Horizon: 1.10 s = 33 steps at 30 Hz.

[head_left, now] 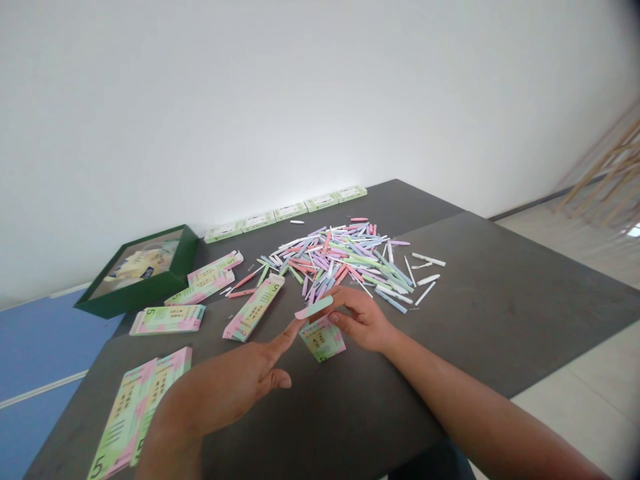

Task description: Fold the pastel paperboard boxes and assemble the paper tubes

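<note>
My right hand grips a small green-and-pink pen box near its top, thumb on the near side. The box stands tilted over the dark table, its end flap raised. My left hand reaches in from the left; its index finger is stretched out against the flap's left end, and its thumb is held apart below. Just beyond the hands lies a loose pile of pastel pens in pink, green, purple, blue and white. Left of the pile, a matching box lies flat.
More pen boxes lie at the left, with two side by side near the front. A green box holding plastic packaging stands at the back left. Several boxes line the wall. The table's right edge borders the floor.
</note>
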Each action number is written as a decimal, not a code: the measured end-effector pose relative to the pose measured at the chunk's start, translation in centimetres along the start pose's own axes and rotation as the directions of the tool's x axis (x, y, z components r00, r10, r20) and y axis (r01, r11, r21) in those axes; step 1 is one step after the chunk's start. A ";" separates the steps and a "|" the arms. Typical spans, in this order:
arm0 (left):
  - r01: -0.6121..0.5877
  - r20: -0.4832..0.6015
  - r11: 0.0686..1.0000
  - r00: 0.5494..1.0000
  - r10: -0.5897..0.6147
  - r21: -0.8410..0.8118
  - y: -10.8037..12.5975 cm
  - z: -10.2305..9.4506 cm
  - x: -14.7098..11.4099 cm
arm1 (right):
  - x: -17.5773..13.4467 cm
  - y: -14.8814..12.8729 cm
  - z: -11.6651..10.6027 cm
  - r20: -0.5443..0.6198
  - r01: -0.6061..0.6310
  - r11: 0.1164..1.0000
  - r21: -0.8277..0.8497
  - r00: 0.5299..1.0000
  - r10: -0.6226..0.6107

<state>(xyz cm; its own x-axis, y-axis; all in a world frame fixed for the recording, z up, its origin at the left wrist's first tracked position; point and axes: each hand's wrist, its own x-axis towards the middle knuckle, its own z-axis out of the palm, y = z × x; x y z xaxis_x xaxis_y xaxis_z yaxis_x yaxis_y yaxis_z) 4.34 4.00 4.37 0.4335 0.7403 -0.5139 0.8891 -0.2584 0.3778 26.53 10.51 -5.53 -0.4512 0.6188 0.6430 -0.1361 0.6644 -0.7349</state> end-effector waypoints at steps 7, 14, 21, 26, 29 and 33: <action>-0.028 -0.015 1.000 1.000 0.028 -0.004 -0.4 0.0 0.7 | -0.7 0.4 0.2 -0.088 -0.056 0.998 0.006 0.994 0.057; -0.011 0.043 1.000 0.999 0.010 0.008 -0.3 -0.2 0.2 | -0.3 -0.7 -1.3 0.147 0.100 0.937 -0.334 0.988 -0.053; -0.033 0.018 0.999 0.999 0.033 -0.002 -0.9 0.5 0.4 | -0.3 -0.7 -1.0 0.188 0.195 0.954 -0.228 0.970 -0.154; -0.033 0.034 0.999 0.999 0.033 0.010 -1.0 0.6 0.4 | -0.3 -0.8 -0.2 0.047 0.138 0.975 -0.177 0.990 -0.132; -0.030 0.025 1.000 0.999 0.030 0.000 -0.8 0.7 0.2 | -0.2 -0.9 0.1 -0.020 0.099 0.982 -0.161 0.994 -0.104; -0.010 0.012 1.000 1.000 0.010 -0.012 -0.6 0.9 -0.2 | -0.1 -1.0 0.3 -0.033 0.075 0.986 -0.150 0.996 -0.080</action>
<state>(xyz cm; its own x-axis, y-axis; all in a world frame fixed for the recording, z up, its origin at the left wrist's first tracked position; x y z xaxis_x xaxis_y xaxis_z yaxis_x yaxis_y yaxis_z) 3.84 3.49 3.56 0.4442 0.7301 -0.5192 0.8829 -0.2582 0.3923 26.39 9.68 -4.95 -0.4093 0.5770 0.7068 -0.0358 0.7639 -0.6444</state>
